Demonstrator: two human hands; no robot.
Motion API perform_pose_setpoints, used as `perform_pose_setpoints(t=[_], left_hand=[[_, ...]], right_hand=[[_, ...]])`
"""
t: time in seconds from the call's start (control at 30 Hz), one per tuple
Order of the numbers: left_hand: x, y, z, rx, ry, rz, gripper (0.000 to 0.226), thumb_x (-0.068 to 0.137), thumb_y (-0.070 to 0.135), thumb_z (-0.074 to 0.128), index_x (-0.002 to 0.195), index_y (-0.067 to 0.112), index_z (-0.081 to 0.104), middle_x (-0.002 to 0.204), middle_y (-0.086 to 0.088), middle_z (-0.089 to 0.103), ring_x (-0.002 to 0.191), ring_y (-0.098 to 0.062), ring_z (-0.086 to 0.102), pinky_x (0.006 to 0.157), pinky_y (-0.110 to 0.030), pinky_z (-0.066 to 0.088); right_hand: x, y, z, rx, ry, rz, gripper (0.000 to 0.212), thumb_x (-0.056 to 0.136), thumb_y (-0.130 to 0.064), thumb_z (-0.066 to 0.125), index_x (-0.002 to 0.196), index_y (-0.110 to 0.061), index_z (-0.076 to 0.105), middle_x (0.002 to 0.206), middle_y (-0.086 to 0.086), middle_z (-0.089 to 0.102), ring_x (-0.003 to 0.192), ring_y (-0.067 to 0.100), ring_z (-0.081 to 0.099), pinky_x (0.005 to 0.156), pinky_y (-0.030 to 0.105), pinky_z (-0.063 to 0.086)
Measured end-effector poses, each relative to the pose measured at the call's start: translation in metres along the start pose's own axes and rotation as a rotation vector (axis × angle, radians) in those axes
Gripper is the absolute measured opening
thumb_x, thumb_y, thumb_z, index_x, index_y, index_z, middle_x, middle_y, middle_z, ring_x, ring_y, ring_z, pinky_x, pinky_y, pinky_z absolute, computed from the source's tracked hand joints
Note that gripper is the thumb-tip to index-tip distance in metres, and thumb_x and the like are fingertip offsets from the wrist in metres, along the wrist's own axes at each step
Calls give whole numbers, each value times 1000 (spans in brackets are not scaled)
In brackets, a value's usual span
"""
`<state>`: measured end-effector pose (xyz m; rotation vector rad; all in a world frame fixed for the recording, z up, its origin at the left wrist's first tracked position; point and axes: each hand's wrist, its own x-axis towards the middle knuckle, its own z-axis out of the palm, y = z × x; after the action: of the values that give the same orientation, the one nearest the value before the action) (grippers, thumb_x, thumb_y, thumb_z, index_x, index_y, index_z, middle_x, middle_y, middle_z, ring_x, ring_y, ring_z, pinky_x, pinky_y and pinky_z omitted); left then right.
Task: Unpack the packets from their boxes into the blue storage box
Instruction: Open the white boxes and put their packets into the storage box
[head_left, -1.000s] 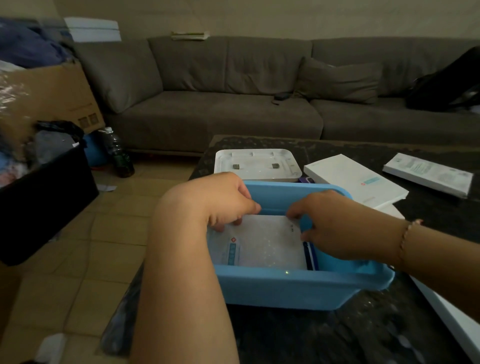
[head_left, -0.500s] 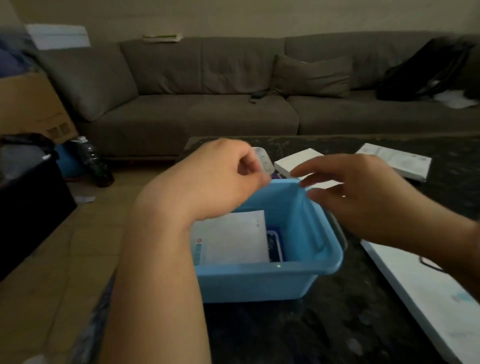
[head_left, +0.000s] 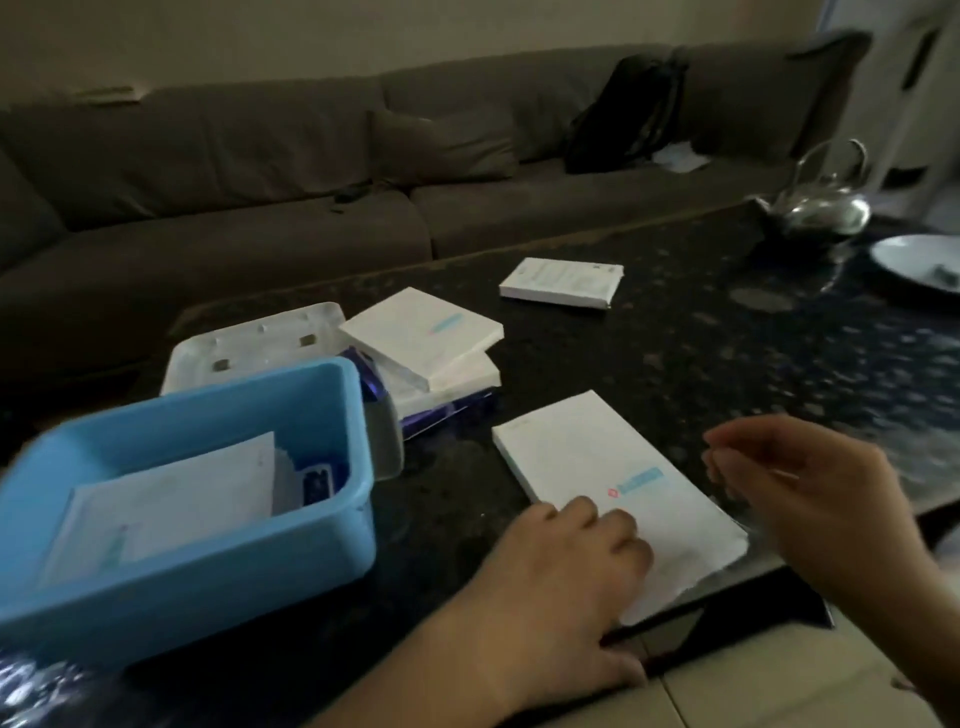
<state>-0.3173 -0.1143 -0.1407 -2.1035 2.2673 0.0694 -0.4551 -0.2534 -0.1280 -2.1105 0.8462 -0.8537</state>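
Four white boxes (head_left: 618, 493) — one blue storage box (head_left: 218, 566).

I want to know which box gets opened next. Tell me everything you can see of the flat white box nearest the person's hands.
The white box is flat, long and rectangular, of what looks like card, with a small red mark and a pale blue label on top. It looks closed and lies flat on the dark table, angled, its near corner reaching the table edge. The left hand rests on its near end, fingers curled on the top; the right hand hovers beside it, apparently not touching. The blue storage box stands apart, to its left.
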Motion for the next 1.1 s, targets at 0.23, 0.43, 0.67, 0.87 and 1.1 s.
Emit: perform_pose_setpoints(t=[0.23, 0.43, 0.67, 0.87, 1.1], left_hand=[[0, -15, 23, -90, 357, 76, 26, 94, 46, 56, 92, 23, 68, 95, 6, 69, 85, -14, 62, 73, -35, 53], [0, -27, 26, -237, 664, -63, 24, 98, 26, 55, 81, 17, 68, 74, 8, 67, 63, -5, 60, 54, -25, 51], [-3, -29, 6, -465, 876, -258, 24, 98, 23, 53, 82, 12, 66, 63, 29, 42, 52, 6, 50, 50, -2, 33], [-4, -31, -5, -484, 928, -262, 24, 97, 23, 53, 81, 11, 66, 62, 26, 46, 53, 3, 53, 50, -4, 35], [-5, -32, -5, -481, 910, -249, 24, 96, 21, 55, 79, 9, 66, 64, 30, 43, 57, 13, 53, 52, 0, 35]], right_hand=[[-3, 23, -9, 49, 16, -107, 25, 84, -14, 68, 90, -38, 67, 82, -20, 70, 78, -4, 68, 67, 11, 54], [-11, 20, -11, -10, 140, -355, 15, 86, -12, 72, 92, -25, 69, 80, -15, 69, 69, 0, 65, 60, 10, 51], [-29, 15, 19, -140, 20, -642, 15, 86, -16, 65, 98, -15, 75, 100, -7, 72, 71, -6, 61, 60, 15, 53], [-21, 17, 44, -449, -127, -601, 37, 90, -32, 52, 124, -21, 62, 129, -3, 62, 66, 12, 67, 43, 25, 52], [-11, 20, 57, -527, -59, -663, 26, 84, -16, 64, 110, -17, 67, 98, -2, 67, 50, 15, 58, 35, 25, 45]])
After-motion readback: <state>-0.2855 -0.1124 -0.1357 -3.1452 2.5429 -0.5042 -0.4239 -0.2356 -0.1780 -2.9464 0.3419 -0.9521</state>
